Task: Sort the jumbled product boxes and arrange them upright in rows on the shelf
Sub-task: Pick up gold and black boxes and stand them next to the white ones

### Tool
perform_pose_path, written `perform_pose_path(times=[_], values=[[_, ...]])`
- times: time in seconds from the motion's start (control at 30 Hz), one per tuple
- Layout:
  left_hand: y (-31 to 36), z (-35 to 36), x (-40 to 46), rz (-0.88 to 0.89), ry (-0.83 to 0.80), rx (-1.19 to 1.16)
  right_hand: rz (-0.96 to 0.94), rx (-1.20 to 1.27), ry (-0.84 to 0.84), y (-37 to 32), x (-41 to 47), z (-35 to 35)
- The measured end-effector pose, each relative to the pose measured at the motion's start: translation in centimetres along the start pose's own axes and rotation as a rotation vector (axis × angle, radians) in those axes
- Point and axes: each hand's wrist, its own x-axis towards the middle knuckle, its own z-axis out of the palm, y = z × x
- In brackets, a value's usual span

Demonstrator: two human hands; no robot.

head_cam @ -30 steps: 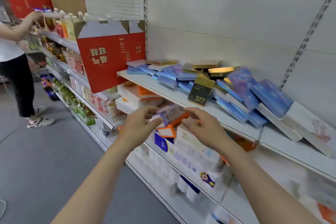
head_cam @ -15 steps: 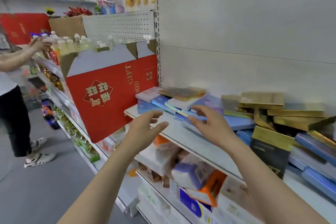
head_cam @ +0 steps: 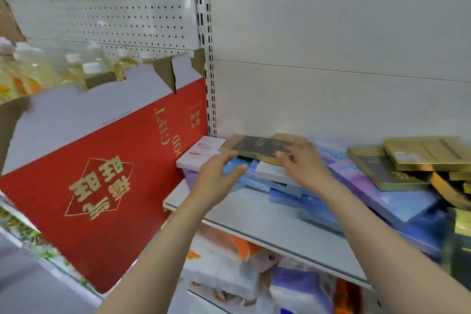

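A red gift carton (head_cam: 102,181) leans left of the left hand (head_cam: 216,181), the shelf (head_cam: 267,222) spreads beneath both hands, flat jumbled boxes (head_cam: 369,186) pile beyond the right hand (head_cam: 305,168), whose relaxed fingers rest on a gold box (head_cam: 257,146), the left spread wide just beside it.

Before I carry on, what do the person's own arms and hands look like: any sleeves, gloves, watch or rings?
Both forearms are bare up to the bottom edge of the picture: no sleeve shows. The left hand and the right hand wear no gloves. No watch, band or ring shows on either wrist or on the fingers, though the picture is slightly blurred.
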Motion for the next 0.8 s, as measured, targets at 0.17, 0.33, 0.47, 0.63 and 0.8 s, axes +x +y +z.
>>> perform_pose_path(times=[0.17, 0.33, 0.47, 0.63, 0.8], values=[[-2.8, -0.4, 4.2, 0.15, -0.16, 0.048, 0.157, 0.059, 0.188, -2.0, 0.7, 2.1], [-4.3, 1.5, 5.6, 0.16, -0.341, 0.007, 0.459, 0.076, 0.15, -2.9, 1.3, 2.3], [-5.9, 2.2, 5.3, 0.13, -0.348, -0.102, 0.397, 0.176, 0.144, -3.1, 1.8, 2.2], [-6.9, 2.5, 5.1, 0.186, -0.374, -0.162, 0.443, 0.588, 0.274, -3.3, 2.8, 1.3], [-7.0, 2.5, 7.9, 0.211, -0.025, -0.141, 0.499, 0.919, 0.243, -1.3, 2.6, -0.2]])
